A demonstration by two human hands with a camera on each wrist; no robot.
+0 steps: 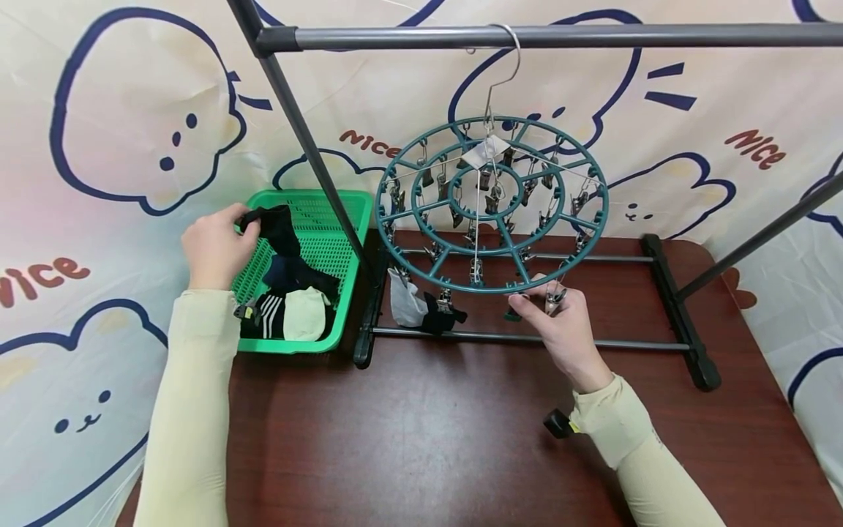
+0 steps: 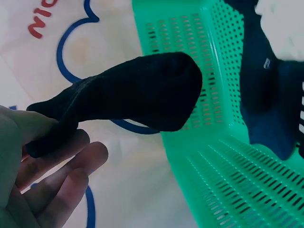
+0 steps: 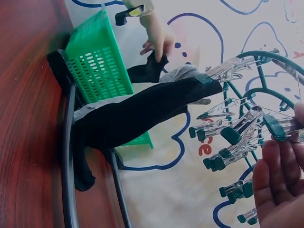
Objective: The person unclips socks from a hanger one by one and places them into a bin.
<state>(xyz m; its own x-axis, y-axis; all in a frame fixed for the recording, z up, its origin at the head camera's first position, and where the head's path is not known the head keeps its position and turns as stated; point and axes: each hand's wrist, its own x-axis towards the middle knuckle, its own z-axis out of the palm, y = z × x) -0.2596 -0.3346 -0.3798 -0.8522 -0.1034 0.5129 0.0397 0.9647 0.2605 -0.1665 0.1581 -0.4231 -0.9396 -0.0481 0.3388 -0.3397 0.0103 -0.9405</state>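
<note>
My left hand [image 1: 220, 245] pinches a black sock [image 1: 279, 227] by its opening, at the left rim of a green basket [image 1: 290, 346]. In the left wrist view the sock [image 2: 137, 90] stretches sideways from between thumb and fingers. A round, dark green clip hanger [image 1: 490, 290] hangs from a metal rail. At its front right edge my right hand [image 1: 566, 329] grips a metal clip with green tips [image 3: 274, 127]. A black sock [image 3: 147, 111] and a grey sock [image 1: 406, 300] hang from clips on the hanger's front left side.
In the basket lie a navy sock [image 1: 282, 274], a striped sock [image 1: 268, 316] and a pale sock [image 1: 305, 313]. The rack's rail [image 1: 408, 38] crosses above, and its lower bars [image 1: 626, 345] stand on a brown table [image 1: 408, 424]. A patterned cloth [image 1: 151, 256] hangs behind.
</note>
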